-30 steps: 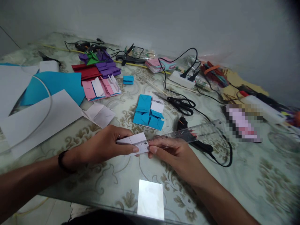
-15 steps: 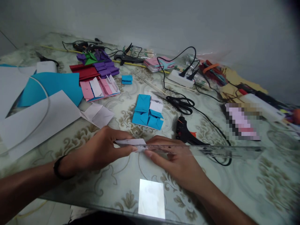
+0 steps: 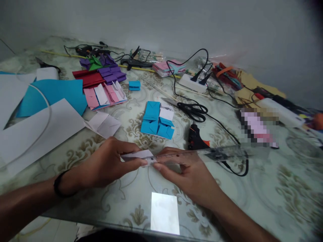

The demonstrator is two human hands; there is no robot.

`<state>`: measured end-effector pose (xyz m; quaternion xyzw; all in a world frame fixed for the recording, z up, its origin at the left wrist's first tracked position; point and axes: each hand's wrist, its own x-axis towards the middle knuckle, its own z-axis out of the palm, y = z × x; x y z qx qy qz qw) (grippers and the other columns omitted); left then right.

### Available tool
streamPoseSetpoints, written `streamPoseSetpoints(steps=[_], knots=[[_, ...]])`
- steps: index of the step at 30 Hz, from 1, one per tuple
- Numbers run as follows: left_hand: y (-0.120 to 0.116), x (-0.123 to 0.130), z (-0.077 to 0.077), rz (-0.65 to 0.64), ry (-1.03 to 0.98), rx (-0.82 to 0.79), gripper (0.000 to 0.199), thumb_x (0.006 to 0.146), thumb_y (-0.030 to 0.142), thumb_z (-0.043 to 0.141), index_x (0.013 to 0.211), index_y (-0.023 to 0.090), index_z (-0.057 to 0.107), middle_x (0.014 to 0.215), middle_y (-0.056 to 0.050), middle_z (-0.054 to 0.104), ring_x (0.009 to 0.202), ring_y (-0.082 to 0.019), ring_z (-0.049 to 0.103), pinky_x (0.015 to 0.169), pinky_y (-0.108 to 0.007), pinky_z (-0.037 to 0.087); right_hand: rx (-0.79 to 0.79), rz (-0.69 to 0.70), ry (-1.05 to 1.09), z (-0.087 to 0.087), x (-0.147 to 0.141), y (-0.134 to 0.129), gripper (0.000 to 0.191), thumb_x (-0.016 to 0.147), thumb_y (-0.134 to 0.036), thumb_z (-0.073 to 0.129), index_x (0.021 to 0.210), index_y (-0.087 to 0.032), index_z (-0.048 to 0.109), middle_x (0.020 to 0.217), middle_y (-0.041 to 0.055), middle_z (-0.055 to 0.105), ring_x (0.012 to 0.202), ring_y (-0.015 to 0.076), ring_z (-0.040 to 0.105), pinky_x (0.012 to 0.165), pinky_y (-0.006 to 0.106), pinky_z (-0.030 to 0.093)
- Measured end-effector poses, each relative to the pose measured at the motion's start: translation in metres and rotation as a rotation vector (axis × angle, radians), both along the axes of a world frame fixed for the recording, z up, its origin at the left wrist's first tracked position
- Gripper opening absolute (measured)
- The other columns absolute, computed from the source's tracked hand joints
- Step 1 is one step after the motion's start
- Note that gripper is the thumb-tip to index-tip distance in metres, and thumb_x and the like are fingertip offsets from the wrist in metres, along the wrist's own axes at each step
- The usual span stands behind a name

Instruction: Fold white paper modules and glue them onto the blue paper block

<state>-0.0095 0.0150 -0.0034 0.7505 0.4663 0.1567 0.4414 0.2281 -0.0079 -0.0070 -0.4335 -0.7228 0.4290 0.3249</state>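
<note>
Over the worktop point(image 3: 101, 210), the left hand point(image 3: 101, 164) pinches one folded white paper point(image 3: 137, 155); the right hand point(image 3: 194, 178) pinches one transparent ruler point(image 3: 202, 156), its end overlapping the paper. One glue gun point(image 3: 196, 138) lies just beyond.

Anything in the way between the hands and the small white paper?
Nothing visible blocks the left hand, which grips the small white paper; the clear ruler runs from it across the right hand.
</note>
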Motion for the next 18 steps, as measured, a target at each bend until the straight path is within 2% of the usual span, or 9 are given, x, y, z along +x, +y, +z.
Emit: streamPoseSetpoints(steps=[3, 7, 13, 18], knots=[[0.0040, -0.0003, 0.0022, -0.056, -0.016, -0.162, 0.043, 0.095, 0.050, 0.065, 0.070, 0.016, 0.057, 0.062, 0.005, 0.044, 0.060, -0.009, 0.038, 0.049, -0.021, 0.026, -0.051, 0.010, 0.013, -0.0021, -0.0001, 0.0003, 0.017, 0.093, -0.025, 0.072, 0.077, -0.022, 0.075, 0.078, 0.0015, 0.077, 0.072, 0.0169, 0.071, 0.067, 0.028, 0.054], [0.0053, -0.0001, -0.0010, -0.102, -0.066, -0.301, 0.039, 0.094, 0.050, 0.067, 0.077, 0.016, 0.063, 0.066, 0.005, 0.047, 0.060, -0.010, 0.039, 0.049, -0.022, 0.026, -0.124, 0.021, 0.007, -0.0041, 0.0004, 0.0014, 0.017, 0.092, -0.024, 0.072, 0.075, -0.022, 0.076, 0.073, -0.0001, 0.076, 0.068, 0.0158, 0.068, 0.067, 0.027, 0.053], [0.0037, -0.0008, -0.0027, -0.103, -0.076, -0.311, 0.037, 0.096, 0.049, 0.067, 0.083, 0.015, 0.073, 0.065, 0.005, 0.050, 0.060, -0.010, 0.039, 0.051, -0.023, 0.026, -0.213, 0.072, 0.025, -0.0047, 0.0003, 0.0021, 0.016, 0.094, -0.027, 0.071, 0.083, -0.022, 0.081, 0.078, 0.0009, 0.078, 0.072, 0.0160, 0.068, 0.069, 0.027, 0.051], [0.0049, 0.0004, 0.0026, -0.139, -0.138, -0.315, 0.037, 0.099, 0.047, 0.064, 0.086, 0.015, 0.075, 0.070, 0.003, 0.056, 0.063, -0.011, 0.044, 0.056, -0.023, 0.033, -0.352, 0.112, 0.091, -0.0069, 0.0022, 0.0045, 0.026, 0.094, -0.040, 0.071, 0.078, -0.020, 0.076, 0.077, 0.0024, 0.076, 0.070, 0.0157, 0.064, 0.065, 0.026, 0.047]])
